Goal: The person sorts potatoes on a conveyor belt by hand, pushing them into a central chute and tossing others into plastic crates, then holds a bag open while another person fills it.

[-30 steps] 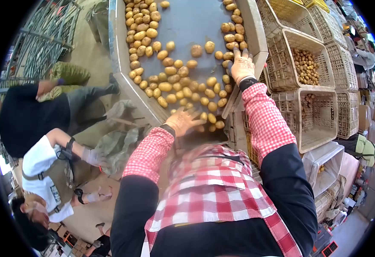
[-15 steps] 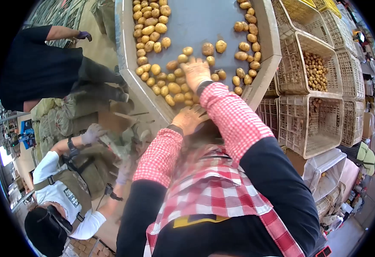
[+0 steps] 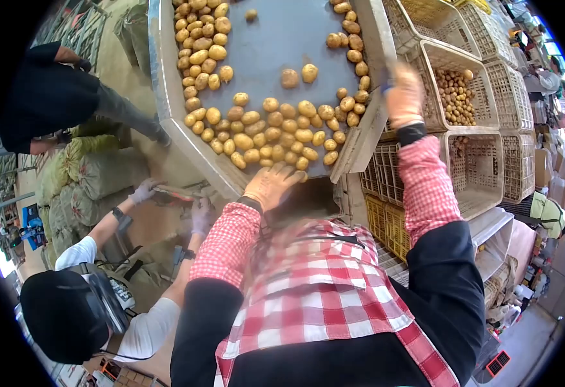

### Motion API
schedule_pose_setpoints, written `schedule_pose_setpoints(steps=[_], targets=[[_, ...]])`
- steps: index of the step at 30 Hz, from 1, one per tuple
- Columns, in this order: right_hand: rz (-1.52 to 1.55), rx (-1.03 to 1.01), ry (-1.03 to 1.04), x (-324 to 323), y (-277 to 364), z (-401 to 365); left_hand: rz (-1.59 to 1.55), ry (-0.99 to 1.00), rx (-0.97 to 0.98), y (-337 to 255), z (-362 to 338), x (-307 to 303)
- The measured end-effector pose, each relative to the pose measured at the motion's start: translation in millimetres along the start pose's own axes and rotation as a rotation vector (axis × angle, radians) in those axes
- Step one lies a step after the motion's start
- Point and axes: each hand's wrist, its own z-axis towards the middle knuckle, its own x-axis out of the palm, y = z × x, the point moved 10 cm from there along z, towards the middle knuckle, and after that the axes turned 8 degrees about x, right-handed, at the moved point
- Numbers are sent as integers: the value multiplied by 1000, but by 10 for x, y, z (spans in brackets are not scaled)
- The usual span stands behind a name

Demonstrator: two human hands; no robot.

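Many potatoes (image 3: 274, 134) are bunched at the near end of a grey-bottomed sorting chute (image 3: 276, 39), with more in rows along both side walls. My left hand (image 3: 271, 187) lies at the chute's narrow front lip, its fingers apart, fingertips right at the nearest potatoes. Out over the right wall of the chute, my right hand (image 3: 404, 95) is raised and smeared by motion, so what it holds, if anything, I cannot tell. It is close to the left side of a plastic crate (image 3: 432, 84) that has small potatoes in it.
Stacked plastic crates, including a pale crate (image 3: 473, 203) and a yellow crate (image 3: 389, 226), stand on the right. At lower left a co-worker in a black cap (image 3: 63, 316) handles something with gloved hands. Another person in dark clothes (image 3: 57, 97) stands behind, near filled sacks (image 3: 108, 171).
My right hand has left the potatoes and swung right, over the chute's side wall toward the crates. Potatoes have gathered at the near end. My left hand stays at the lip.
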Motion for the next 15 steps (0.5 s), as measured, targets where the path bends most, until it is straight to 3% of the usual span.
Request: schedule_pose_setpoints(steps=[1,3,4,5,7,9,10,12,13,14,15], targets=[[5,-38,163,248,282,-85,9,-15,-1,-5,-8,10],[-244,41,556,1021,474,-355,-7,-10,-14,-23,-23,-19],[-382,-15,675,1429,514,-539,-34,-9,-24,-21,-35,-41],[-466,1,690,1440,666,-601,-3,-103,-6,-29,-44,-86],[-305,184,653,1337,704,-610,-19,-26,-32,-61,-6,-174],[-68,126,613,1379,637,-595,-7,-100,0,-68,-46,-163],[127,155,567,1085,614,-497,-3,-136,14,-72,-51,-177],[263,-92,89,328,327,-197,-18,-117,-12,-74,-16,-265],[287,5,-131,-105,-27,-32,-34,-107,-13,-67,-8,-253],[157,232,-177,-428,-359,82,-32,-115,-3,-65,-11,-239],[-350,240,-466,-930,-226,121,-30,-125,7,-64,-3,-226]])
